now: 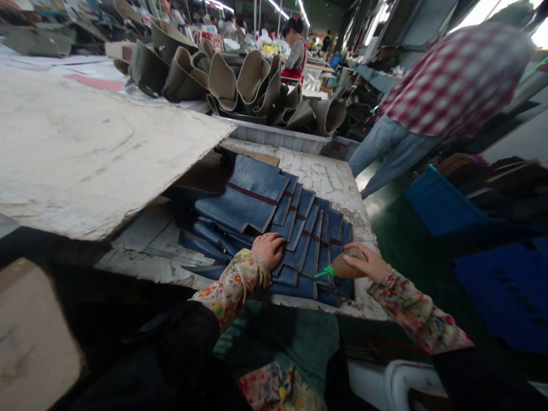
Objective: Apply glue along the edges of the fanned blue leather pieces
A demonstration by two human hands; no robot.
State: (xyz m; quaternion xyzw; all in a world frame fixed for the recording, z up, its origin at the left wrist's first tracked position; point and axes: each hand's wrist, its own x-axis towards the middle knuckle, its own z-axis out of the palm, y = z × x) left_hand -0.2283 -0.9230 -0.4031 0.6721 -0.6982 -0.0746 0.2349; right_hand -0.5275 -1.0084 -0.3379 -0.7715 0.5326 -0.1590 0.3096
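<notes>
Dark blue leather pieces [252, 188] lie fanned out in an overlapping stack, with grey edges and a brown strip across several of them. My left hand [269, 249] rests on the stack near its front side, fingers lying over the leather. In my right hand [363, 262] is a brown squeeze bottle [349, 264] with a thin green nozzle [326, 272]. The bottle is tilted on its side, its nozzle pointing left, just above the right part of the stack. Whether the tip touches the leather I cannot tell.
A worn white board [98, 148] juts over the worktable [325, 171] from the left. Behind stands a grey crate [274, 135] below curled olive-grey pieces [222, 83]. A person in a checked shirt [462, 80] stands at right, near blue bins [445, 202]. Another person sits farther back.
</notes>
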